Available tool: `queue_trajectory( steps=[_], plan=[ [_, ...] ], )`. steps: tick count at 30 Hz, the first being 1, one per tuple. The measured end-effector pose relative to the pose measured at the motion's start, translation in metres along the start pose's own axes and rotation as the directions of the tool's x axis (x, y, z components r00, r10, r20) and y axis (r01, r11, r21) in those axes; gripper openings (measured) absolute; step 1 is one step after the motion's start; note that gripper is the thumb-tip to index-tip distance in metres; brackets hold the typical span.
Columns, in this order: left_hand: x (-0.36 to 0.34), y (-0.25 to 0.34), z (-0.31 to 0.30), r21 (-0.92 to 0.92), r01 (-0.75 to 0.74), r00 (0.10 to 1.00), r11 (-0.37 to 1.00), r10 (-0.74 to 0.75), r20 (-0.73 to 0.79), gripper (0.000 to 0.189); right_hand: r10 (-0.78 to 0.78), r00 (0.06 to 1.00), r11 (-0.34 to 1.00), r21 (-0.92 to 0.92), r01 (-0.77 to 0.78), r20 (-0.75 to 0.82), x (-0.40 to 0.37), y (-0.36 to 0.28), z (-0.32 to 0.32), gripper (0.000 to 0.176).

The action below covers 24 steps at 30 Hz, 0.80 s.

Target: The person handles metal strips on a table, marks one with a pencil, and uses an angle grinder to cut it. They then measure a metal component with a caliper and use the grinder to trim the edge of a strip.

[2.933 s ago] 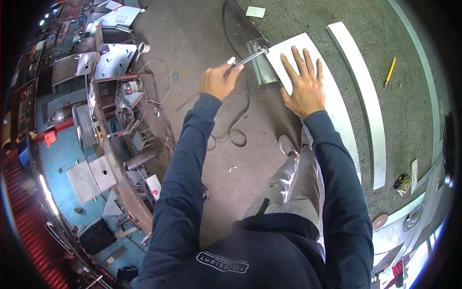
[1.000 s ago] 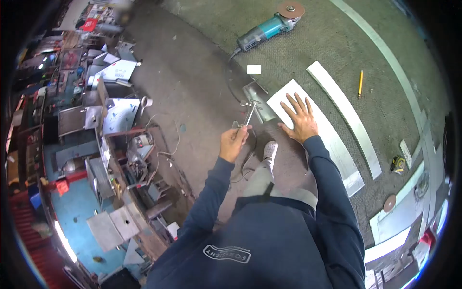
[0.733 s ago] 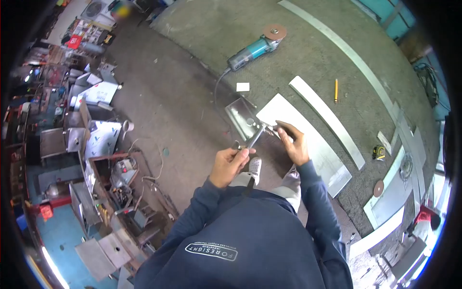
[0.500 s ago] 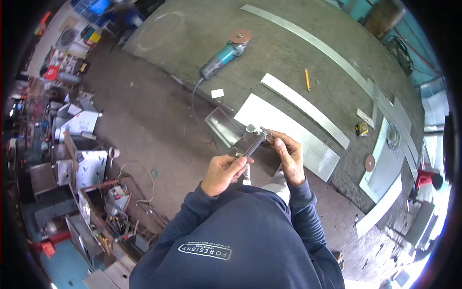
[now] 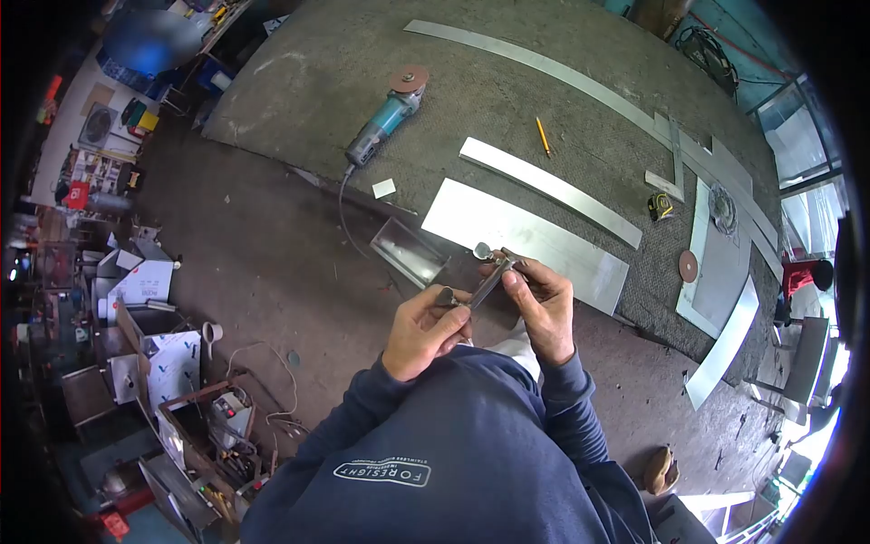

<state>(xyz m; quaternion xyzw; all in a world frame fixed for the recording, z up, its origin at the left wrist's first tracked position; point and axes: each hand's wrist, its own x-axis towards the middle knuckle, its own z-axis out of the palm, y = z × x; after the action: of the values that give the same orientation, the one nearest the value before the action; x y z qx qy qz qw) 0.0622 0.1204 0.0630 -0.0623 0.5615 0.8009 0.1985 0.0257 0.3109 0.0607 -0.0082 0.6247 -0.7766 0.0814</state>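
My left hand [image 5: 421,334] is closed round the lower end of a small metal clamp [image 5: 488,288], a dark straight bar with a rounded piece sticking out to the left near each end. The fingers of my right hand [image 5: 542,304] pinch its upper end, with the thumb lying along the bar. Both hands hold it tilted in front of my body, above the floor at the bench's edge. Beyond it lies a flat sheet metal panel [image 5: 535,245] on the bench. Close to the left is an open metal tray [image 5: 410,252].
On the bench [image 5: 308,100] lie an angle grinder [image 5: 385,127] with its cord hanging over the edge, a pencil [image 5: 543,137], a tape measure [image 5: 661,207], a metal channel [image 5: 553,192] and a long strip [image 5: 544,63]. Scrap and tools crowd the left, around a wooden crate [image 5: 195,394].
My view has shifted, so the bench things sit further left. The clamp stays in both hands, turned slightly, and my right fingers have moved a little on its upper end.
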Motion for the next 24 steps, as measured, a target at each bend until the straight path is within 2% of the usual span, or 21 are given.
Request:
queue_trajectory(
  steps=[2, 5, 14, 18, 21, 23, 24],
  plan=[
    [-0.001, -0.004, -0.003, -0.016, -0.026, 1.000, 1.000, 0.025, -0.003, 0.018, -0.022, 1.000, 0.998, 0.063, 0.021, 0.021, -0.001, 0.002, 0.004, 0.030],
    [-0.003, -0.009, -0.007, -0.034, -0.053, 0.999, 0.998, 0.053, -0.002, 0.014, -0.035, 0.999, 0.999, 0.015, 0.035, -0.037, -0.006, 0.008, 0.008, 0.036],
    [-0.010, -0.014, -0.016, -0.046, -0.057, 0.998, 0.997, 0.058, 0.026, 0.010, 0.001, 1.000, 0.995, 0.104, -0.002, 0.004, -0.011, 0.015, 0.013, 0.036],
    [-0.013, -0.014, -0.014, -0.025, -0.032, 0.999, 0.999, 0.032, 0.029, 0.010, 0.033, 0.999, 0.999, 0.007, -0.033, 0.011, -0.011, 0.014, 0.009, 0.038],
    [-0.015, -0.014, -0.012, -0.049, -0.025, 0.999, 0.999, 0.026, 0.031, 0.011, 0.072, 0.997, 0.997, 0.035, -0.073, 0.027, -0.014, 0.010, 0.010, 0.045],
    [-0.015, -0.015, -0.012, -0.044, -0.025, 0.999, 0.999, 0.027, 0.032, 0.011, 0.040, 0.999, 0.976, 0.211, -0.045, 0.031, -0.015, 0.011, 0.011, 0.051],
    [-0.015, -0.015, -0.012, -0.039, -0.023, 0.999, 0.999, 0.025, 0.032, 0.011, 0.038, 0.999, 0.976, 0.212, -0.044, 0.031, -0.016, 0.011, 0.010, 0.051]
  ],
)
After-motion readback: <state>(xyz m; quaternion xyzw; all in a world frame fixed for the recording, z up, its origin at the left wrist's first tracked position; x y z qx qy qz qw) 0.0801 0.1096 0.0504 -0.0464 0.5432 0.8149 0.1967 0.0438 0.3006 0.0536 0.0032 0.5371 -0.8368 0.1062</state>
